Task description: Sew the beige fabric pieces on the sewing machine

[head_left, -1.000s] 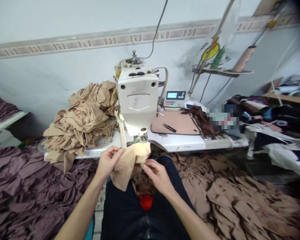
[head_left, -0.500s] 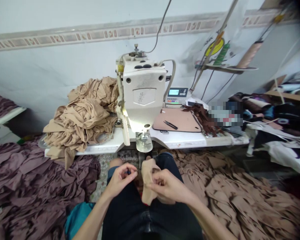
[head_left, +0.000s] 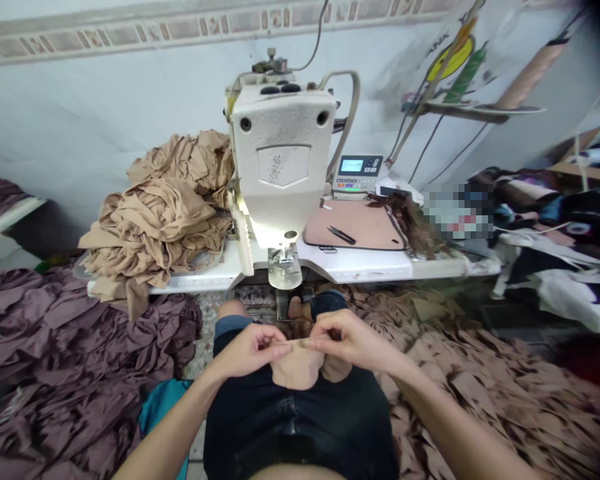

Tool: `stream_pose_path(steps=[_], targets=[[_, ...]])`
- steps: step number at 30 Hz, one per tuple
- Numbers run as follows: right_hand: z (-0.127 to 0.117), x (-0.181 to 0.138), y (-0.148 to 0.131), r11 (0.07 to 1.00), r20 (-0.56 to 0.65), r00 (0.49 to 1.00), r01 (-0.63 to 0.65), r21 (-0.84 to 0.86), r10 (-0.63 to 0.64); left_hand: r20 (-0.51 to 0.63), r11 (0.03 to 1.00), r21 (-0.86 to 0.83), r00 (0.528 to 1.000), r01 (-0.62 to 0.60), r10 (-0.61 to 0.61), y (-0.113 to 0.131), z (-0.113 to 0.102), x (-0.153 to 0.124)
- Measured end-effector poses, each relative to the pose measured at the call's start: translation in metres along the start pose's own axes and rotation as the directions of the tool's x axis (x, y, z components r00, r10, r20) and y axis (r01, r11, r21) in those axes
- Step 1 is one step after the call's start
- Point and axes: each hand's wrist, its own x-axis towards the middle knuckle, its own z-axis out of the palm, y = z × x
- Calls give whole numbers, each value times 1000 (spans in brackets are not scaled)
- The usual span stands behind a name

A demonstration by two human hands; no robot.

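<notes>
Before the white sewing table (head_left: 370, 270), a tan cloth piece (head_left: 297, 371) is pinched at its top edge by the left hand (head_left: 253, 349) and right hand (head_left: 349, 337), above the lap (head_left: 300, 423). Beyond, tan fabric (head_left: 155, 220) is heaped on the table; brown cloth (head_left: 480, 373), perhaps cut pieces, is strewn across the floor (head_left: 208, 313).

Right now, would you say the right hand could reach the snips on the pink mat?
Probably yes: nothing covers the snips, though the right hand must first release the tan fabric.

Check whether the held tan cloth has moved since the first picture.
Yes: the tan cloth has moved away from the sewing machine, back over the lap.
</notes>
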Motion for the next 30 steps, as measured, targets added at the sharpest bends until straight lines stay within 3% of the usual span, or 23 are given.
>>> stream_pose_path(steps=[3, 6, 8, 10, 14, 17, 20, 24, 30], targets=[[8, 4, 9, 992, -202, 975, -68, 108, 89, -202, 998, -28, 978, -51, 45, 1, -7, -1], [16, 9, 13, 972, -296, 940, -108, 210, 169, -282, 992, -79, 956, -101, 75, 3, -10, -2], [20, 11, 11, 964, -321, 930, -102, 245, 180, -290, 991, -9, 949, -131, 123, 7, -14, -2], [23, 11, 3, 970, -358, 921, -74, 230, 155, -304, 969, 177, 926, -175, 223, 11, -19, -1], [25, 6, -20, 998, -494, 869, 52, 41, -25, -220, 791, 552, 869, -263, 442, 17, -29, 0], [23, 6, -31, 990, -551, 823, 104, -95, -139, -143, 705, 642, 856, -302, 497, 18, -31, 1], [21, 9, -34, 984, -573, 801, 111, -141, -173, -162, 727, 615, 853, -306, 496, 20, -29, 2], [18, 15, -34, 987, -618, 771, 103, -123, -157, -245, 825, 504, 873, -256, 421, 29, -25, 2], [10, 33, -28, 993, -663, 747, 43, 112, 42, -349, 957, 227, 902, -182, 254, 49, -26, 12]])
